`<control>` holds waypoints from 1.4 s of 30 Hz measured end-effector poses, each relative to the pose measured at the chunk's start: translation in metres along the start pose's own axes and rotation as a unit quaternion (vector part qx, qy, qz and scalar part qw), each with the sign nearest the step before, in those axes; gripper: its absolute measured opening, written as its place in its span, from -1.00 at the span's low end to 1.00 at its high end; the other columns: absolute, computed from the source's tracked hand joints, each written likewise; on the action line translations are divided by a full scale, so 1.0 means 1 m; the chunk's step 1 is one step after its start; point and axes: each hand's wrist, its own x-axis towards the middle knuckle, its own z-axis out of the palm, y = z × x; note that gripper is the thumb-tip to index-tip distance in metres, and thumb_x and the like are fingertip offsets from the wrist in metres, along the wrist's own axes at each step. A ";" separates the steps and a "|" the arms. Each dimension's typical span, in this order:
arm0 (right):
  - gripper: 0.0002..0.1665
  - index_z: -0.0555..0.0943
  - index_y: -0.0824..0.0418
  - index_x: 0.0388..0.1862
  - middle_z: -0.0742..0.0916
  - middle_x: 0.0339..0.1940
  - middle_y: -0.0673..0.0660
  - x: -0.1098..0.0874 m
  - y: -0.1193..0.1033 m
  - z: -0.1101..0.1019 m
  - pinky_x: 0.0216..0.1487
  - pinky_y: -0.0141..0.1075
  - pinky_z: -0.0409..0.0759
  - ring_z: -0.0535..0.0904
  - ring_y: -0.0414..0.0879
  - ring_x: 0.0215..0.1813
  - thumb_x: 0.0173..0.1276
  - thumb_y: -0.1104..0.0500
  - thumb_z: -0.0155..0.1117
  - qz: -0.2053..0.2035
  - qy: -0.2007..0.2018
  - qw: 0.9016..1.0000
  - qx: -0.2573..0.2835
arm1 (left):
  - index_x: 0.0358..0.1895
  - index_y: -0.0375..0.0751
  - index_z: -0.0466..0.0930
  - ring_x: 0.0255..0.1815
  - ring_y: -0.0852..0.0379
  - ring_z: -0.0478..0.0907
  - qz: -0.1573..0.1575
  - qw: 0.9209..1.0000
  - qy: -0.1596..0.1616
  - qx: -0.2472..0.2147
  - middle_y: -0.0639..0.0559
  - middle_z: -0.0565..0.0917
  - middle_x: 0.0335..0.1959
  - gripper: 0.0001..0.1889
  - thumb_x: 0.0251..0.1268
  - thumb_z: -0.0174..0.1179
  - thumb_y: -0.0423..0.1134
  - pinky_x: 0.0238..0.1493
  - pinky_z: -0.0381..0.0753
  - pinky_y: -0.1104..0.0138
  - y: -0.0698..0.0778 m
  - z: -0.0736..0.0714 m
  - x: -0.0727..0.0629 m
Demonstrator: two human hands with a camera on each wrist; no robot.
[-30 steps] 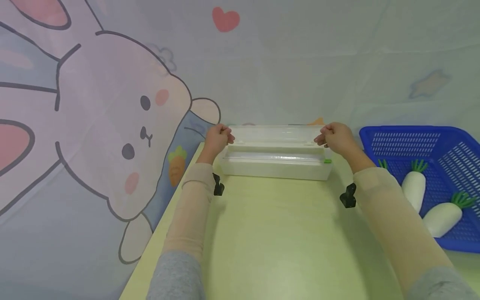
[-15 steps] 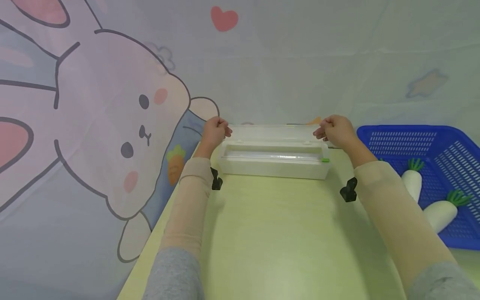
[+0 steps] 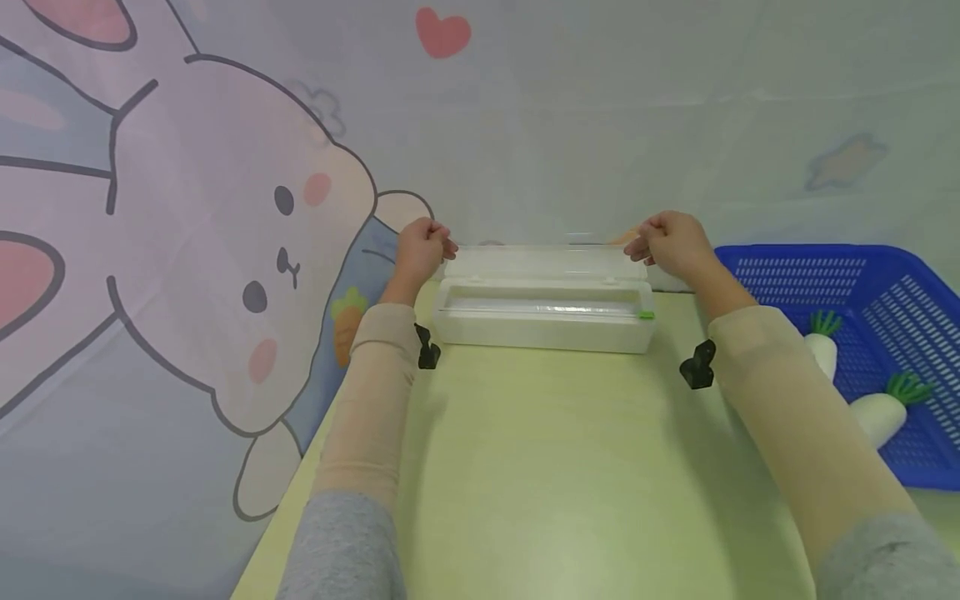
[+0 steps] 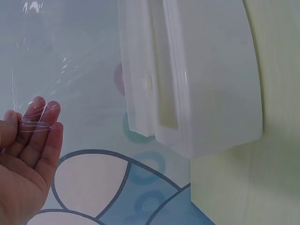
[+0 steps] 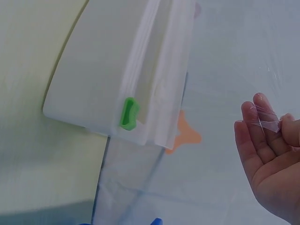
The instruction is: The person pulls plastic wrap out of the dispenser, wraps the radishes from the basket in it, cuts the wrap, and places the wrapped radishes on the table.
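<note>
The left hand [image 3: 422, 252] is clamping a thin, clear plastic film [image 4: 37, 123] between thumb and index finger, its other fingers extending under the film. The right hand [image 3: 671, 242] is pinching the same kind of film, thumb against index finger. Compared with one second ago, both hands are sitting higher relative to the long white plastic dispenser box [image 3: 543, 331]: formerly beside its translucent hinged lid [image 3: 543, 263], they are now flanking the lid's top edge. The box is remaining at the far end of the pale yellow-green desk [image 3: 555, 450], lid standing open, green plastic slider [image 3: 647, 315] resting at its right end.

The film is appearing mainly as glints; its full outline cannot be traced. A shiny strip [image 3: 555, 307] is showing in the box slot; whether it is roll or stretched film cannot be told. Two black clips are flanking the near desk area, the left clip [image 3: 428, 352] partly disappearing behind a sleeve, the right clip [image 3: 699, 368] standing beside the other. Farther right, the blue slotted plastic basket [image 3: 806, 249] is running out of frame, and the right sleeve is covering part of the white radishes with green tops [image 3: 879, 417].
</note>
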 end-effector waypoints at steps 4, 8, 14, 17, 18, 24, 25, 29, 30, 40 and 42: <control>-0.52 0.37 0.45 0.21 0.70 -0.02 0.27 0.000 -0.003 -0.003 -0.22 -0.43 0.57 0.63 -0.20 -0.18 0.61 0.09 -0.24 0.007 0.002 1.000 0.004 | -0.08 -0.37 0.48 -0.21 -0.14 0.65 -0.003 1.000 0.000 0.002 -0.13 0.62 -0.35 -0.79 0.53 -0.12 -0.32 -0.14 0.60 0.22 0.005 -0.002 0.000; -0.54 0.37 0.46 0.20 0.72 -0.07 0.23 0.000 -0.008 -0.006 -0.22 -0.44 0.57 0.61 -0.29 -0.25 0.61 0.11 -0.24 0.003 0.005 1.000 0.011 | -0.09 -0.36 0.49 -0.29 -0.04 0.64 0.000 1.000 0.006 0.000 -0.11 0.63 -0.37 -0.80 0.53 -0.10 -0.31 -0.09 0.61 0.15 0.010 -0.004 0.001; -0.55 0.36 0.48 0.19 0.72 -0.06 0.25 -0.002 -0.016 -0.013 -0.23 -0.46 0.57 0.62 -0.25 -0.23 0.61 0.14 -0.24 -0.002 0.007 1.000 0.011 | -0.12 -0.33 0.49 -0.30 -0.04 0.65 0.010 1.000 0.012 0.003 -0.04 0.62 -0.43 -0.80 0.53 -0.09 -0.28 -0.31 0.54 0.36 0.018 -0.006 0.000; -0.55 0.36 0.49 0.18 0.74 -0.16 0.18 -0.002 -0.019 -0.016 -0.24 -0.47 0.57 0.62 -0.27 -0.27 0.60 0.15 -0.23 -0.004 0.010 1.000 0.016 | -0.11 -0.34 0.50 -0.28 -0.08 0.65 0.014 1.000 0.011 0.000 -0.07 0.62 -0.41 -0.79 0.53 -0.09 -0.29 -0.32 0.53 0.38 0.022 -0.008 0.000; -0.55 0.36 0.49 0.18 0.75 -0.20 0.14 -0.002 -0.019 -0.017 -0.25 -0.47 0.57 0.62 -0.29 -0.29 0.60 0.14 -0.23 -0.006 0.011 1.000 0.018 | -0.10 -0.35 0.50 -0.27 -0.09 0.65 0.015 1.000 0.010 -0.001 -0.08 0.63 -0.40 -0.79 0.53 -0.09 -0.29 -0.31 0.54 0.37 0.023 -0.008 0.000; -0.52 0.36 0.47 0.21 0.75 -0.21 0.09 -0.002 -0.024 -0.021 -0.24 -0.47 0.56 0.60 -0.35 -0.30 0.60 0.11 -0.22 -0.017 0.010 1.000 0.016 | -0.09 -0.35 0.50 -0.20 -0.11 0.65 0.021 1.000 0.008 -0.003 -0.12 0.65 -0.34 -0.79 0.53 -0.09 -0.29 -0.26 0.56 0.35 0.029 -0.013 0.001; -0.52 0.36 0.47 0.22 0.75 -0.18 0.11 -0.002 -0.025 -0.021 -0.24 -0.47 0.56 0.60 -0.35 -0.29 0.60 0.10 -0.22 -0.018 0.009 1.000 0.015 | -0.09 -0.34 0.50 -0.20 -0.10 0.65 0.021 1.000 0.009 -0.004 -0.11 0.65 -0.33 -0.78 0.54 -0.10 -0.28 -0.25 0.56 0.35 0.029 -0.013 0.000; -0.51 0.36 0.46 0.23 0.74 -0.15 0.13 -0.001 -0.029 -0.023 -0.24 -0.48 0.55 0.61 -0.33 -0.28 0.60 0.09 -0.23 -0.018 0.011 1.000 0.018 | -0.10 -0.31 0.49 -0.20 -0.07 0.64 0.016 1.000 0.009 -0.009 -0.10 0.64 -0.32 -0.79 0.55 -0.11 -0.26 -0.24 0.54 0.35 0.033 -0.015 0.000; -0.52 0.36 0.46 0.22 0.74 -0.18 0.11 -0.001 -0.029 -0.023 -0.25 -0.48 0.55 0.61 -0.33 -0.28 0.60 0.10 -0.23 -0.018 0.013 1.000 0.020 | -0.10 -0.30 0.49 -0.20 -0.05 0.64 0.015 1.000 0.011 -0.009 -0.09 0.64 -0.32 -0.79 0.55 -0.11 -0.26 -0.24 0.54 0.36 0.034 -0.015 0.000; -0.54 0.36 0.46 0.19 0.74 -0.30 -0.04 -0.003 -0.043 -0.029 -0.26 -0.51 0.54 0.61 -0.34 -0.30 0.60 0.10 -0.20 -0.024 0.018 0.999 0.025 | -0.11 -0.30 0.49 -0.29 0.03 0.64 0.006 1.000 0.023 -0.018 -0.03 0.62 -0.39 -0.81 0.53 -0.08 -0.26 -0.15 0.59 0.24 0.043 -0.020 0.008; -0.55 0.36 0.45 0.19 0.74 -0.32 -0.07 -0.004 -0.046 -0.031 -0.26 -0.51 0.54 0.61 -0.34 -0.31 0.60 0.10 -0.20 -0.023 0.017 0.999 0.026 | -0.11 -0.31 0.48 -0.29 0.03 0.63 0.010 0.999 0.023 -0.020 -0.02 0.62 -0.40 -0.80 0.53 -0.08 -0.26 -0.15 0.58 0.24 0.045 -0.021 0.009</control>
